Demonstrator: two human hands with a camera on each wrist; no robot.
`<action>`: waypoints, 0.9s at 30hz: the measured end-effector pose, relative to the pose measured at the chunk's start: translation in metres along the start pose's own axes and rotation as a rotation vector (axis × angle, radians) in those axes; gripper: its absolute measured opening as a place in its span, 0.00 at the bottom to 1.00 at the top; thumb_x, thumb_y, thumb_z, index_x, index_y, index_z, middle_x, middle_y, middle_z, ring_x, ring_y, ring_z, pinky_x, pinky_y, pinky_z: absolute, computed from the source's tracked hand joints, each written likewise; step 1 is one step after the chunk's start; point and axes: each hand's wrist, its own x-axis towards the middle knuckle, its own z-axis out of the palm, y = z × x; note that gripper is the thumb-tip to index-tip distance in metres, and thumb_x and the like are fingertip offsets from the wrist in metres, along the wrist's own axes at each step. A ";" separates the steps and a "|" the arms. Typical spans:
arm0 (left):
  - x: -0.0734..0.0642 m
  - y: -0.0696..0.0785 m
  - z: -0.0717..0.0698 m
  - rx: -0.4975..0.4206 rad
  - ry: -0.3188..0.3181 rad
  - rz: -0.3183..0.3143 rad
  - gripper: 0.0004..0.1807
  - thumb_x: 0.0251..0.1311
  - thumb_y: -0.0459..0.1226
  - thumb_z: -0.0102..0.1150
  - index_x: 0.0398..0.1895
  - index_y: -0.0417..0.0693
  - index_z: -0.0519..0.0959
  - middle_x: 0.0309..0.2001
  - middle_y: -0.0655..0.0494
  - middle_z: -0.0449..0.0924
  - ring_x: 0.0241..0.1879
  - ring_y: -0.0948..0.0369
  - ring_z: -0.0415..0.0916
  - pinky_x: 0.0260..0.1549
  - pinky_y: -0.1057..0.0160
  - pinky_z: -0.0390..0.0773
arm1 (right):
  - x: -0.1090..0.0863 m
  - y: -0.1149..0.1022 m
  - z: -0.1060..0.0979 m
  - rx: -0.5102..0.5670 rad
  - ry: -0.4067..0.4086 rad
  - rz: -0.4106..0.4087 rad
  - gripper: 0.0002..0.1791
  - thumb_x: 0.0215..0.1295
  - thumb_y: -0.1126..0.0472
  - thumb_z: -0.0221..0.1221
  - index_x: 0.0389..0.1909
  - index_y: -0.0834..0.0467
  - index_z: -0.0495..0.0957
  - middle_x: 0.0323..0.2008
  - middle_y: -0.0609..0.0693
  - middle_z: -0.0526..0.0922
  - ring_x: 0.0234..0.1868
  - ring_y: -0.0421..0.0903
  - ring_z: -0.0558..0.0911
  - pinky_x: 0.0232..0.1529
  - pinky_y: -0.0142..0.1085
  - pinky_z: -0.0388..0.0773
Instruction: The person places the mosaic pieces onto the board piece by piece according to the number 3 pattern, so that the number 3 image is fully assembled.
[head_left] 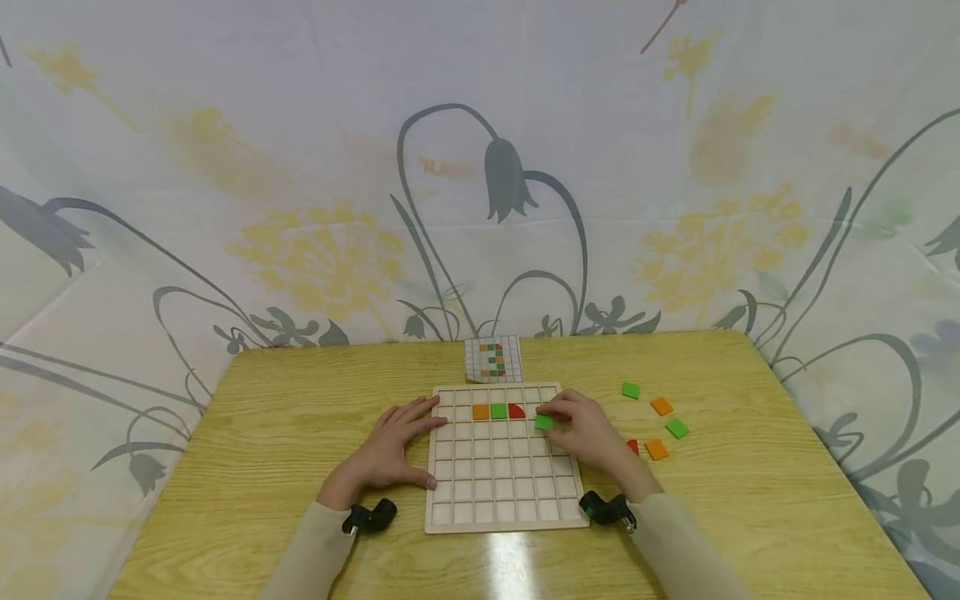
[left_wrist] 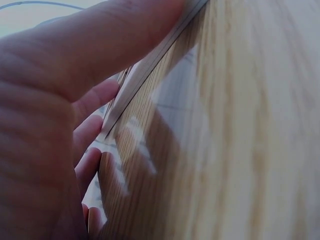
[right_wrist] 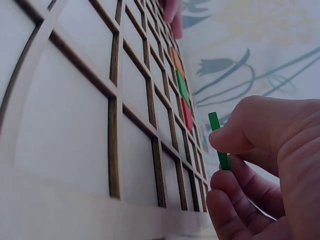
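Observation:
My right hand [head_left: 588, 431] pinches a green square tile [right_wrist: 220, 145] between thumb and fingers, over the right side of a wooden grid board [head_left: 483, 510]. With fingers spread, my left hand [head_left: 392, 446] rests at the board's left edge, its thumb and fingertips touching the frame. Near the top of the grid, one row holds an orange square tile [head_left: 481, 412], a green square tile [head_left: 498, 411] and a red quarter-round tile [head_left: 516, 411], side by side. In the right wrist view, the pinched tile stands on edge, apart from the board.
Behind the board lies a printed pattern card [head_left: 492, 359] with a grid of coloured shapes. To the right are loose tiles: green [head_left: 631, 390], orange [head_left: 661, 407], another green [head_left: 677, 428], another orange [head_left: 656, 449], and a red one [head_left: 632, 447] partly hidden by my right hand. A patterned curtain [head_left: 480, 167] hangs behind the table.

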 end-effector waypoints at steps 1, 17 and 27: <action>0.000 0.000 0.000 0.001 -0.001 -0.001 0.52 0.43 0.59 0.76 0.72 0.51 0.69 0.79 0.51 0.49 0.77 0.47 0.43 0.69 0.36 0.41 | 0.001 0.000 0.001 0.002 -0.005 -0.002 0.17 0.55 0.69 0.66 0.48 0.60 0.85 0.39 0.45 0.76 0.35 0.42 0.72 0.37 0.35 0.75; 0.000 0.001 0.000 0.000 0.003 0.002 0.52 0.42 0.59 0.76 0.72 0.50 0.69 0.78 0.50 0.50 0.77 0.46 0.43 0.69 0.35 0.41 | 0.012 -0.006 0.011 -0.004 -0.048 -0.048 0.14 0.56 0.69 0.66 0.45 0.59 0.86 0.38 0.45 0.78 0.35 0.41 0.72 0.37 0.35 0.75; 0.000 0.001 0.000 0.004 0.006 0.001 0.52 0.42 0.59 0.76 0.72 0.51 0.69 0.79 0.50 0.49 0.77 0.46 0.43 0.69 0.36 0.41 | 0.016 -0.010 0.018 0.014 -0.082 -0.038 0.14 0.56 0.70 0.65 0.45 0.58 0.86 0.39 0.45 0.77 0.35 0.42 0.72 0.36 0.34 0.74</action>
